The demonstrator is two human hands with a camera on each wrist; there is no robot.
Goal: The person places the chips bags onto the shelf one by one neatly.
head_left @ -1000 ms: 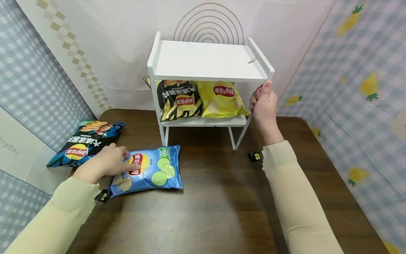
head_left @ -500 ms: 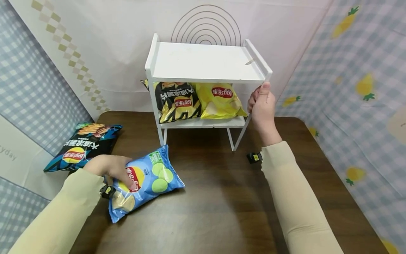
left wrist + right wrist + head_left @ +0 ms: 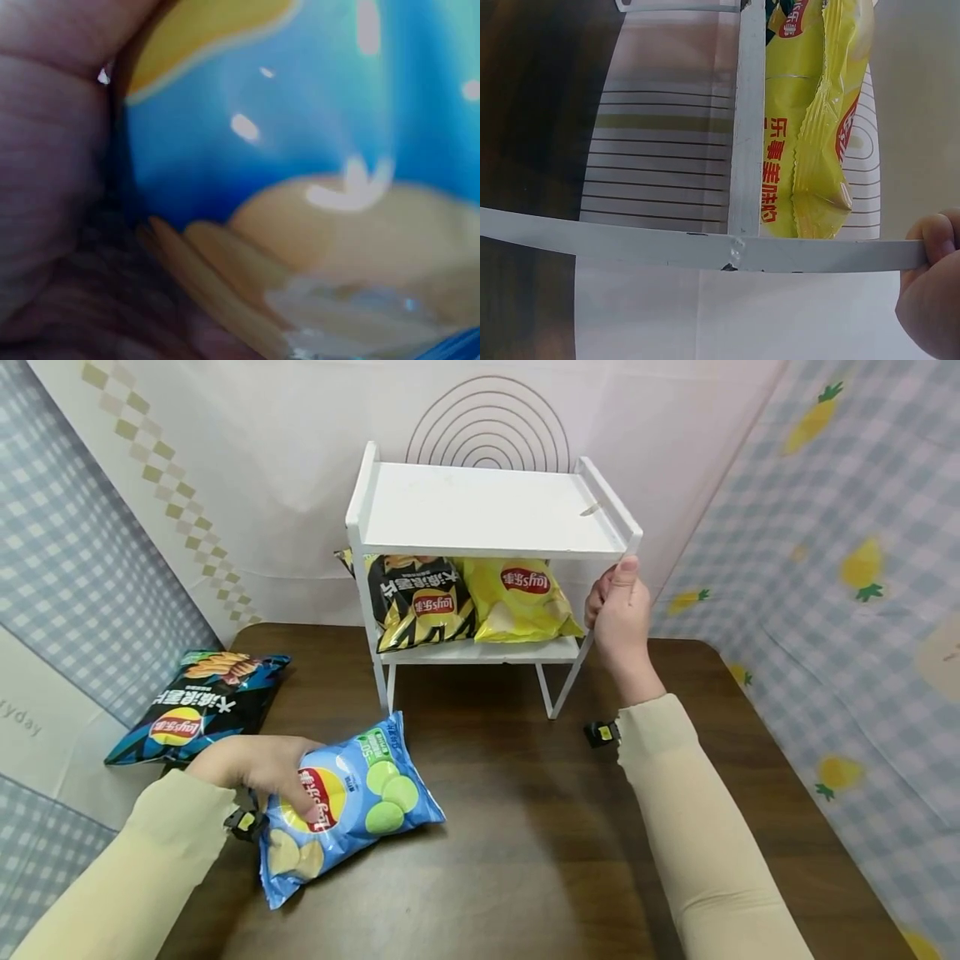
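Note:
My left hand (image 3: 270, 774) grips a blue bag of Lay's chips (image 3: 375, 789) by its left part, with the bag tilted over the front left of the table. In the left wrist view, the blue bag (image 3: 247, 142) fills most of the picture beside the palm. My right hand (image 3: 624, 614) holds the right upright of a white two-tier rack (image 3: 487, 510), just under its top shelf, thumb at the corner. The right wrist view shows the right hand (image 3: 934, 281) around the end of the rack's white bar (image 3: 817, 255).
On the rack's lower shelf stand a black-and-yellow chip bag (image 3: 427, 602) and a yellow chip bag (image 3: 521, 602). A black-and-blue chip bag (image 3: 198, 706) lies at the table's left edge. Patterned cloth (image 3: 795, 610) surrounds the brown table (image 3: 525, 860).
My left hand has closed on the blue bag, turned it and drawn its near end toward me. The right hand keeps its hold on the rack.

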